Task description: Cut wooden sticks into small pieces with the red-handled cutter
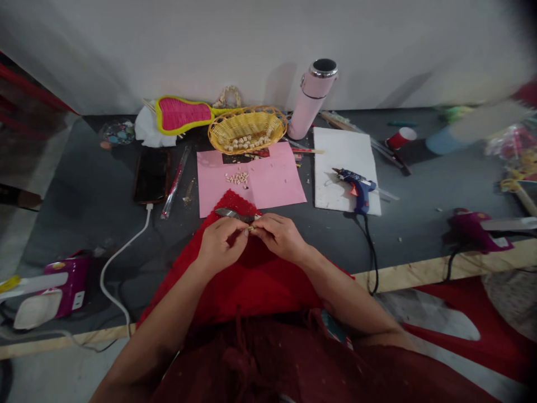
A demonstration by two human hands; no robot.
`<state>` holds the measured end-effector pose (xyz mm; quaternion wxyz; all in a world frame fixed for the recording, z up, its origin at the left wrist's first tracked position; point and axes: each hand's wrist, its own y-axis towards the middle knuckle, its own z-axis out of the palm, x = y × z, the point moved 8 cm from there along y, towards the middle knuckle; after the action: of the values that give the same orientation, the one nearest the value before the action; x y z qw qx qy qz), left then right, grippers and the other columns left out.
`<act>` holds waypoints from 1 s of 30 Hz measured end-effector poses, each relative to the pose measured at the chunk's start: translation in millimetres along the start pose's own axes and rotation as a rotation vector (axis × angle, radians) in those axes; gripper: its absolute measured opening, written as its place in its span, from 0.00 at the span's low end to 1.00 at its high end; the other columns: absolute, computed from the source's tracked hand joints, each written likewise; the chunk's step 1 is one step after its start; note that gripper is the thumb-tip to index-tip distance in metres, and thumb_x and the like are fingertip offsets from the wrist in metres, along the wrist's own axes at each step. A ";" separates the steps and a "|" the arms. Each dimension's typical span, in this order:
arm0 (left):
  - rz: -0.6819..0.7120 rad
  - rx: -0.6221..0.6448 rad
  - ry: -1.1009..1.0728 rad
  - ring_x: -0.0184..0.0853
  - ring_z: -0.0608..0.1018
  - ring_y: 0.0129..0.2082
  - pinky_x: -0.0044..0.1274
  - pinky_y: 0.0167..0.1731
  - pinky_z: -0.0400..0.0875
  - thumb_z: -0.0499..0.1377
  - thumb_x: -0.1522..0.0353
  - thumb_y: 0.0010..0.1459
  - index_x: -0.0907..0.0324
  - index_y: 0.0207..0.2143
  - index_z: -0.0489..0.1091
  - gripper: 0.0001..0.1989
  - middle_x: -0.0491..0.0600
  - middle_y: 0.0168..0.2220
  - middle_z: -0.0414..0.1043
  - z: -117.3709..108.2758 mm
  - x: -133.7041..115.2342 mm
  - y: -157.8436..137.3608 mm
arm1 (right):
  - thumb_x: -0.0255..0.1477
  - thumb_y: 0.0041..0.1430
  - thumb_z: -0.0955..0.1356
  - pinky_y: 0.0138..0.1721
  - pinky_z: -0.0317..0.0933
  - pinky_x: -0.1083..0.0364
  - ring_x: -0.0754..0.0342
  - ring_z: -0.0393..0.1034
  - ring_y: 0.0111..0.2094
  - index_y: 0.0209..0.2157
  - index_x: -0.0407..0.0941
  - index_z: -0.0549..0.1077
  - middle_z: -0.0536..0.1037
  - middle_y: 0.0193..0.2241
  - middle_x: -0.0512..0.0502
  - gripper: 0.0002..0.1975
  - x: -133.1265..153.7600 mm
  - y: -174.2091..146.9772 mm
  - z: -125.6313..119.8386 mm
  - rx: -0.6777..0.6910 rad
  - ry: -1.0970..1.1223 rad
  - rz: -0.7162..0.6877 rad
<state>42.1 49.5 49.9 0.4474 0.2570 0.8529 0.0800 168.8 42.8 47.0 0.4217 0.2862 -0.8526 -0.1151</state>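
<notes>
My left hand (223, 242) and my right hand (280, 235) meet over a red fluffy cloth (251, 285), fingertips closed in a pinch. Between them is a small pale piece (251, 228), too small to name surely. A pointed metal blade (226, 212) shows just beyond my left fingers; its other end is hidden. Farther off, a heap of small pale bits (237, 178) lies on a pink paper sheet (274, 187). Behind that, a yellow wicker basket (247, 126) holds several small cream-coloured pieces (247, 143).
A pink flask (312, 98) stands behind the basket's right end. The blue glue gun (358, 189) rests on a white board (327, 168), its black cord crossing the table edge. At left lie a phone (151, 174) with a white cable and a pink-and-yellow paddle-shaped item (184, 115).
</notes>
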 end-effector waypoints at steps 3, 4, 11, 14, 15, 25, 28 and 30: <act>0.002 0.010 0.010 0.29 0.73 0.28 0.22 0.30 0.69 0.56 0.72 0.56 0.58 0.33 0.72 0.05 0.45 0.28 0.74 0.8 0.2 -0.1 | 0.31 0.64 0.63 0.38 0.68 0.54 0.55 0.72 0.34 0.37 0.44 0.73 0.78 0.31 0.45 0.09 0.5 0.1 -0.6 -0.012 -0.003 -0.009; 0.004 0.013 0.013 0.29 0.73 0.28 0.22 0.31 0.69 0.56 0.72 0.56 0.58 0.33 0.71 0.05 0.45 0.28 0.74 0.8 -0.1 0.0 | 0.31 0.64 0.63 0.38 0.68 0.54 0.55 0.72 0.34 0.37 0.44 0.73 0.78 0.31 0.45 0.09 0.7 0.3 -0.8 -0.015 -0.004 -0.010; -0.002 0.022 0.012 0.29 0.74 0.29 0.22 0.31 0.69 0.57 0.72 0.56 0.58 0.33 0.71 0.04 0.45 0.28 0.74 1.2 -0.7 0.6 | 0.29 0.64 0.63 0.37 0.68 0.55 0.55 0.72 0.33 0.36 0.42 0.72 0.78 0.30 0.44 0.08 4.2 0.9 -3.1 -0.025 -0.017 -0.038; -0.006 0.036 0.013 0.29 0.74 0.29 0.22 0.31 0.69 0.56 0.72 0.57 0.58 0.34 0.71 0.05 0.45 0.29 0.75 2.1 -0.2 0.8 | 0.29 0.64 0.63 0.37 0.68 0.55 0.55 0.72 0.33 0.36 0.42 0.72 0.78 0.30 0.44 0.08 3.5 1.2 -2.7 -0.019 -0.017 -0.030; -0.014 0.044 0.014 0.30 0.74 0.29 0.22 0.31 0.69 0.56 0.72 0.57 0.58 0.34 0.71 0.05 0.46 0.29 0.75 2.6 0.5 0.8 | 0.29 0.64 0.63 0.37 0.68 0.55 0.55 0.72 0.33 0.36 0.42 0.72 0.78 0.30 0.44 0.08 2.9 1.4 -2.4 -0.015 -0.018 -0.025; -0.058 0.044 0.051 0.31 0.75 0.31 0.22 0.33 0.68 0.55 0.71 0.58 0.58 0.33 0.71 0.05 0.46 0.30 0.76 4.6 5.0 2.1 | 0.29 0.64 0.63 0.36 0.66 0.56 0.56 0.71 0.32 0.36 0.44 0.72 0.77 0.30 0.46 0.08 -4.0 1.4 2.3 -0.001 -0.010 0.042; -0.088 0.041 0.033 0.31 0.75 0.30 0.22 0.33 0.68 0.55 0.70 0.59 0.58 0.33 0.71 0.06 0.46 0.30 0.76 3.4 8.8 3.5 | 0.30 0.64 0.63 0.37 0.66 0.56 0.56 0.71 0.33 0.36 0.45 0.73 0.77 0.30 0.46 0.08 -5.9 1.0 2.1 0.006 0.021 0.093; -0.130 0.015 0.003 0.31 0.76 0.31 0.22 0.34 0.68 0.55 0.70 0.59 0.58 0.34 0.71 0.06 0.46 0.31 0.76 0.0 14.1 4.1 | 0.31 0.64 0.62 0.37 0.65 0.57 0.56 0.72 0.33 0.37 0.46 0.73 0.78 0.31 0.47 0.08 -8.8 3.7 -0.2 0.021 0.034 0.144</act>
<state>37.1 60.2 41.1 0.4485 0.2046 0.8689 0.0447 171.7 50.9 42.9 0.4403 0.2305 -0.8649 -0.0709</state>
